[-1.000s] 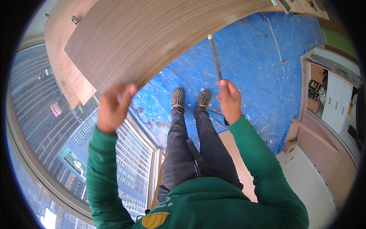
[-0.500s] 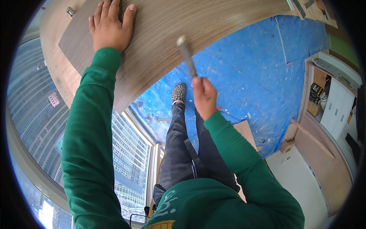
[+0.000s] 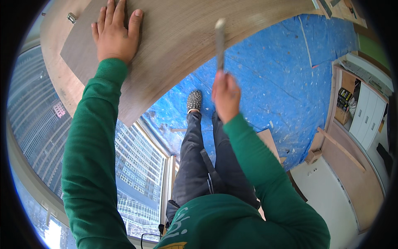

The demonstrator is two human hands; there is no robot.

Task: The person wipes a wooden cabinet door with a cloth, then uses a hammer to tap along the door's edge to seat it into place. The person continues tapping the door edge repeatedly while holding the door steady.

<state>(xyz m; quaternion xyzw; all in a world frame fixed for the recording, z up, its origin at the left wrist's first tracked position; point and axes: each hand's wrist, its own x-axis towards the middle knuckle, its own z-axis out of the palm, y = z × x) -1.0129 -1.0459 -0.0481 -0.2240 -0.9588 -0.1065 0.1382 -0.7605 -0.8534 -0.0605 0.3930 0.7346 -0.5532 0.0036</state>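
One big wood-grain panel (image 3: 178, 45) fills the top of view, curving over the blue floor sheet (image 3: 282, 83) w/ tall windows (image 3: 137, 166) to my left. L hand (image 3: 114, 35) lies flat on the panel's face, fingers spread & pressed to it, nothing pinched. R hand (image 3: 226, 97) is fisted tight round the handle of a slim, blurred tool (image 3: 219, 41), prob. a hammer, raised in front of the panel's lower edge, above my shoe (image 3: 194, 101).

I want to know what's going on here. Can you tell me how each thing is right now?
Left hand: flat, pressing on the wood panel.
Right hand: shut around the hammer.
Hammer: raised, blurred.
Wood panel: under the left hand.
Blue floor sheet: spread out, speckled with debris.
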